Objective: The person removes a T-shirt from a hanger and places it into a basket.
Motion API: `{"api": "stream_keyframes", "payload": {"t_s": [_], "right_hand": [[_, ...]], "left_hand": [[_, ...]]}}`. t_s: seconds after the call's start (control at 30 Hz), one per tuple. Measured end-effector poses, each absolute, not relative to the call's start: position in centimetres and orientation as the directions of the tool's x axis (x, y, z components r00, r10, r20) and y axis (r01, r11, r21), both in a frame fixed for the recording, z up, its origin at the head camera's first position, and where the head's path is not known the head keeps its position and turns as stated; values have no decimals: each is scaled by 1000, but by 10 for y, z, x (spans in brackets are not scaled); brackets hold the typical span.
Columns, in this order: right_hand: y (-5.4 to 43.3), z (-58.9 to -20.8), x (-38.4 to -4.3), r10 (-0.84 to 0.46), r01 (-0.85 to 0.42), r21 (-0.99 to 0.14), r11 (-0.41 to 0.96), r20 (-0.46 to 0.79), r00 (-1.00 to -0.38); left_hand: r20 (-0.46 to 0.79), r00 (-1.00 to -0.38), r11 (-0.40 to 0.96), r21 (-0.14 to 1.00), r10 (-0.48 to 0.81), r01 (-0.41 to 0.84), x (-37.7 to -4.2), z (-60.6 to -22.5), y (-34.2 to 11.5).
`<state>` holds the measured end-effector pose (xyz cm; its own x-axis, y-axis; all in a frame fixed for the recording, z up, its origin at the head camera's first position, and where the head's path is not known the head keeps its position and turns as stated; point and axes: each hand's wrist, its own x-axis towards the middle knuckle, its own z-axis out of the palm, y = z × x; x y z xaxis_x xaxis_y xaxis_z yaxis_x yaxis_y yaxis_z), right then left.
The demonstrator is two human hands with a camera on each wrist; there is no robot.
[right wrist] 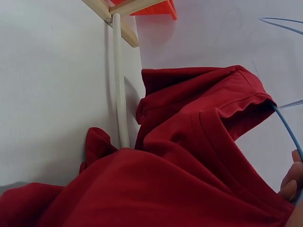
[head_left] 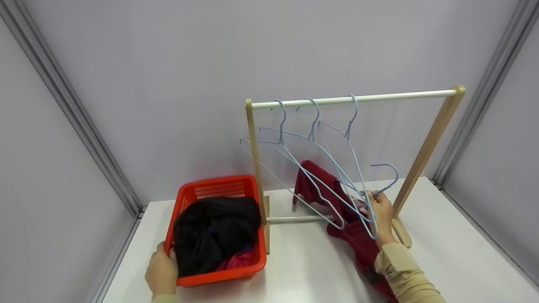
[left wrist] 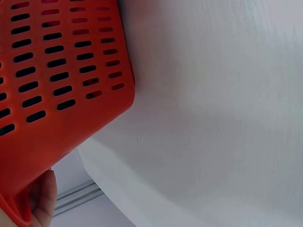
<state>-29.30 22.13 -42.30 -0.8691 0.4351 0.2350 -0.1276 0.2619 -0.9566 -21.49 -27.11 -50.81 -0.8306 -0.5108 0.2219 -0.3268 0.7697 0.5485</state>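
Note:
My left hand (head_left: 162, 269) grips the left rim of a red plastic basket (head_left: 219, 275); in the left wrist view, its fingers (left wrist: 45, 194) curl around the rim. Black cloth (head_left: 210, 235) and some pink-red fabric (head_left: 242, 260) lie in the basket. My right hand (head_left: 382, 216) holds a blue wire hanger (head_left: 396, 174) near the base of its hook, behind the hanging hangers. A dark red top (right wrist: 142, 189) drapes from this hanger, one end of which sits inside the neckline in the right wrist view. The top's lower part trails on the table.
A small wood-framed clothes rack (head_left: 429, 145) stands on the white table (head_left: 303, 269). Three blue wire hangers (head_left: 353, 118) hang from its white top rail (head_left: 404, 97), and a lower rod (right wrist: 120, 94) joins its feet. Pale walls (head_left: 168, 84) close off the back and sides.

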Motion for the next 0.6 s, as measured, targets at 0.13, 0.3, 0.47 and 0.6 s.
{"api": "stream_keyframes", "payload": {"t_s": [0.13,0.3,0.47,0.6], "right_hand": [[221,-424,-292,425,-149,-958,244,244,-872],[222,-426,-292,403,-147,-948,282,256,-879],[224,-428,-291,373,-133,-949,284,238,-897],[226,-431,-291,342,-123,-953,275,217,-914]], "left_hand": [[213,-829,761,558,-517,-332,-216,-507,-273],[174,-814,723,585,-554,-367,-217,-506,-273],[181,-782,695,604,-596,-390,-219,-506,-270],[242,-735,676,635,-633,-373,-220,-502,-264]]}}
